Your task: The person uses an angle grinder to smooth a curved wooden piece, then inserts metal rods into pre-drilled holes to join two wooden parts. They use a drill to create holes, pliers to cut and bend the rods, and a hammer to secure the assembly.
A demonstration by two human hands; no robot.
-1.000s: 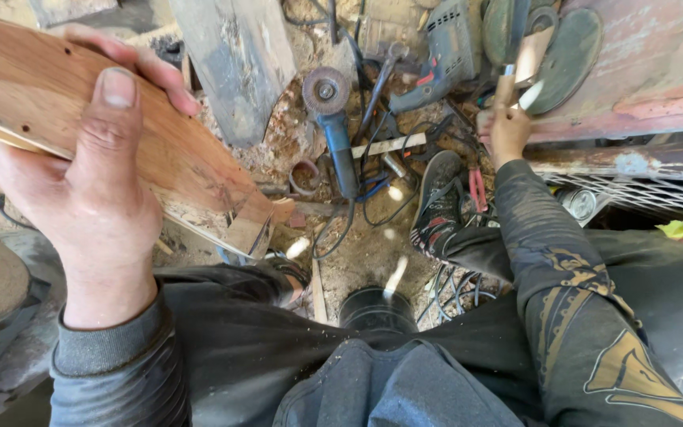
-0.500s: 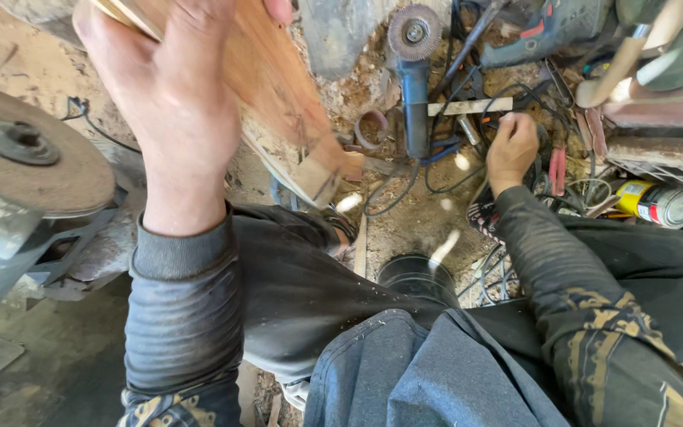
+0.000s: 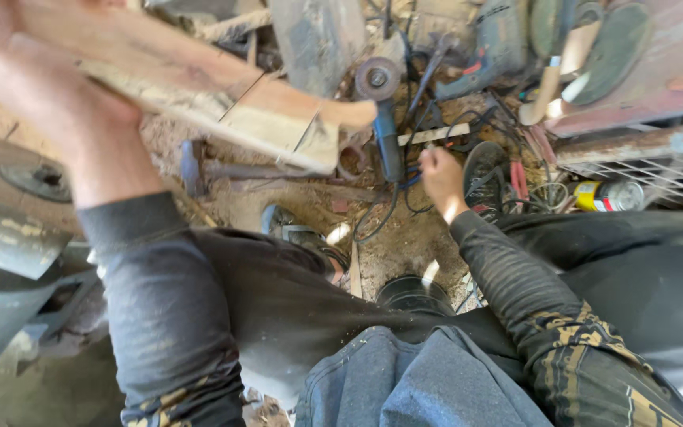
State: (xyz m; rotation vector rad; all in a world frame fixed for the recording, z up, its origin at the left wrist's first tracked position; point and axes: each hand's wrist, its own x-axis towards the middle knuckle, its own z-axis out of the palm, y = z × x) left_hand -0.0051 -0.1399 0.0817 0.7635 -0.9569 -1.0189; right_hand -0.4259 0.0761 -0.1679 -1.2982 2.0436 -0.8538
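My left hand, blurred at the upper left, grips a long flat wooden board that slants down to the right over the dirt floor. An angle grinder with a blue handle and a round disc lies on the ground just past the board's lower end. My right hand is low beside the grinder's handle end and its black cable, fingers curled. Whether it grips anything is unclear. Both my arms wear dark sleeves, and my legs fill the bottom of the view.
A hammer lies in the sawdust under the board. A large round metal disc machine sits at the left. A grey power tool, tangled cables, a spray can and a wire mesh crowd the right.
My right hand came down from the tools at the top right to the grinder's handle. My left hand swung the board and now holds it high at the left.
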